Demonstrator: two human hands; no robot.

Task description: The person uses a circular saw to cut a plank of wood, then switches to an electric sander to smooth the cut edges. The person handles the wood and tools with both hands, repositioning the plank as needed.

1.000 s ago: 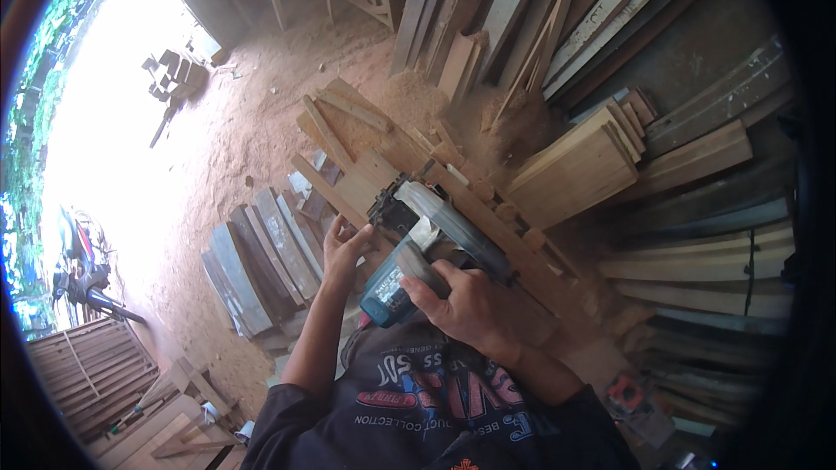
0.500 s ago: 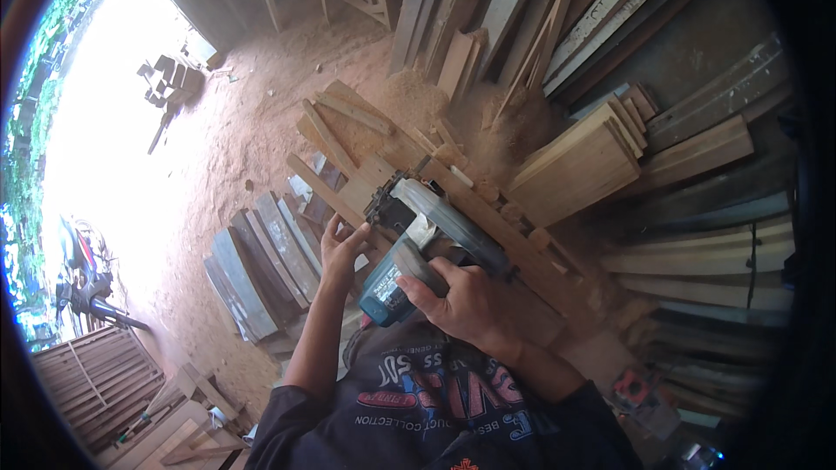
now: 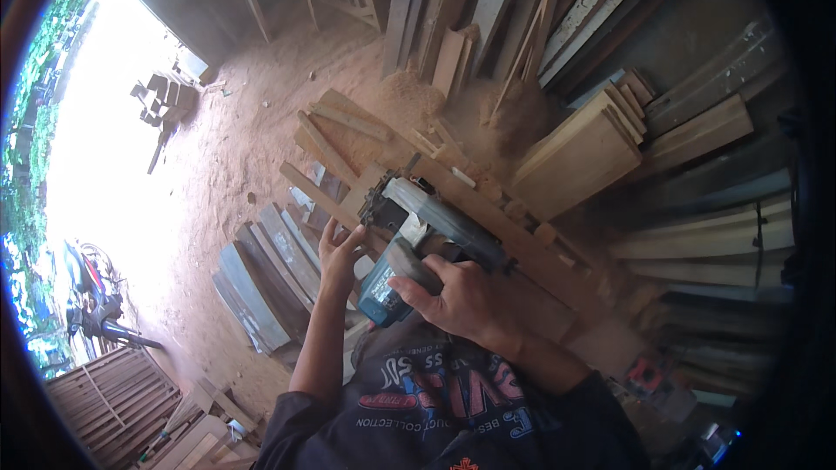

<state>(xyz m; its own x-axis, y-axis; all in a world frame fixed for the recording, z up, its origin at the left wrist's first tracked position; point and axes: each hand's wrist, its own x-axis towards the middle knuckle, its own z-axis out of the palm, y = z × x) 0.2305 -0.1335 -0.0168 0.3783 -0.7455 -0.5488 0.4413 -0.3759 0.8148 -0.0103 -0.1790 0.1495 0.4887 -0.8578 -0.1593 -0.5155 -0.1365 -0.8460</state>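
A power saw (image 3: 385, 289) sits on a long wooden board (image 3: 477, 200), right in front of the person's tummy. Its front end points up and to the left, away from the person, and its back end points down and to the right. Its long side runs on that same slant, much like the long board beside it. The fat blue-green motor end sticks out to the lower left. It looks hard and smooth, and the blade cover (image 3: 448, 222) is long, gray and rounded. The right hand (image 3: 461, 296) is curled around the dark handle, holding it tight. The left hand (image 3: 338, 254) is near the saw's front, with its fingers a bit apart and its thumb up by the metal plate; I cannot tell if it pinches anything. Soft, crumbly sawdust (image 3: 407, 103) lies in a heap past the board. To the right is a stack of flat, pale planks (image 3: 575, 161). To the left, long, thin gray boards (image 3: 252, 283) lie in a row on the dusty, reddish-brown floor (image 3: 218, 196).
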